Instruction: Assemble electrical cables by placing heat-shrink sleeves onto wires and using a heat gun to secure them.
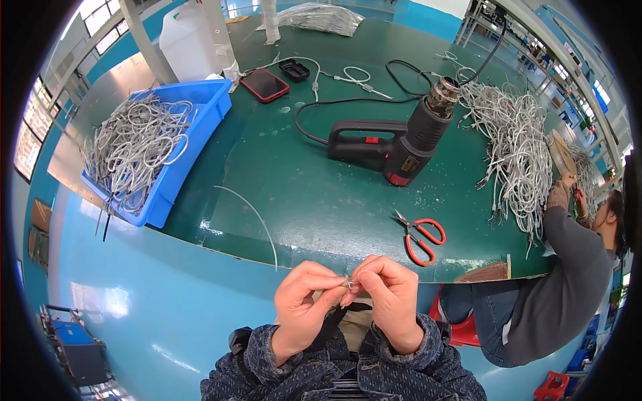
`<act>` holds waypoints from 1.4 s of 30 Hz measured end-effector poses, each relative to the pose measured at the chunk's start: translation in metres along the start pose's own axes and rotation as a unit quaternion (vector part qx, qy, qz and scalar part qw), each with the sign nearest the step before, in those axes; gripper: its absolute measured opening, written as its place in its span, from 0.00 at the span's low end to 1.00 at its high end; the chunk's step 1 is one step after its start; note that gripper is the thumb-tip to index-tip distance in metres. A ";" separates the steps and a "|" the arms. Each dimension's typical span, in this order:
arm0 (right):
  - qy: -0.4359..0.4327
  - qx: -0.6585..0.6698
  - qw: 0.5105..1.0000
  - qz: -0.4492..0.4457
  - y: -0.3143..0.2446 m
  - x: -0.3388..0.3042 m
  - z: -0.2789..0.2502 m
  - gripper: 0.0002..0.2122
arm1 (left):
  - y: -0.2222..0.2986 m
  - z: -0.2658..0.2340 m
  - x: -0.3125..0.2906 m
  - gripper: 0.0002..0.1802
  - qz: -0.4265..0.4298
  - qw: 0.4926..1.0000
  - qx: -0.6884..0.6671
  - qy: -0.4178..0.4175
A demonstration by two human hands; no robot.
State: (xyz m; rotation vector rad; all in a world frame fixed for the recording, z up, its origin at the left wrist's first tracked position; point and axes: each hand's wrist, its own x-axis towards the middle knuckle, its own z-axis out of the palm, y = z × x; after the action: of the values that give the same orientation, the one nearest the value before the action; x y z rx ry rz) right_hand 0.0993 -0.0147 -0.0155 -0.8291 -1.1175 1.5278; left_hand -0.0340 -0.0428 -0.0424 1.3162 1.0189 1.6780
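Observation:
My left hand [306, 294] and my right hand [388, 294] meet just off the table's near edge, fingertips pinched together. Between them is a small pale, wire-like piece [348, 284], too small and too covered by the fingers to name. On the table ahead and to the right lie red-handled scissors [425, 240], their tips pointing away to the left. A thin white length of tube or wire [253, 208] curves across the tabletop to the left of my hands, one end reaching the near edge.
A black heat gun [413, 144] rests mid-table, its cord running back. Left stands a blue bin [190, 154] of grey cables [137, 144]; right lies a cable heap [518, 147]. Farther back are a red-edged phone [265, 85] and white jug [190, 43]. Another person [562, 287] sits at right.

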 end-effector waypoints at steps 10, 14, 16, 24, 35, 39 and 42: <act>-0.001 0.000 1.000 0.002 -0.002 0.000 0.000 0.06 | 0.000 0.000 0.000 0.10 -0.006 1.000 0.002 -0.007; -0.003 -0.006 1.000 0.001 -0.002 0.000 0.000 0.06 | 0.001 0.000 -0.001 0.10 -0.007 1.000 0.010 -0.015; -0.004 -0.055 0.998 -0.011 -0.004 -0.001 0.002 0.06 | 0.001 -0.001 -0.001 0.09 -0.002 0.999 0.022 -0.023; -0.021 -0.107 0.993 -0.047 -0.007 -0.002 -0.003 0.03 | 0.000 0.000 -0.002 0.08 -0.071 0.996 -0.052 0.005; -0.062 -0.118 0.989 -0.062 -0.009 0.002 -0.002 0.03 | -0.001 -0.002 -0.001 0.06 -0.077 0.993 -0.093 0.001; -0.047 -0.109 0.991 -0.058 -0.013 0.003 -0.004 0.03 | 0.010 0.002 0.006 0.07 -0.081 0.988 -0.132 0.003; 0.007 -0.143 0.987 -0.069 -0.018 0.001 -0.019 0.04 | 0.020 0.011 0.014 0.07 -0.121 0.980 -0.160 -0.011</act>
State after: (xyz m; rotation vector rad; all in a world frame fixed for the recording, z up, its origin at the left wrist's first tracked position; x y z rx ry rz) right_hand 0.1221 -0.0083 -0.0051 -0.9316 -1.3754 1.2616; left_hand -0.0271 -0.0365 -0.0173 0.9596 0.8175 1.5606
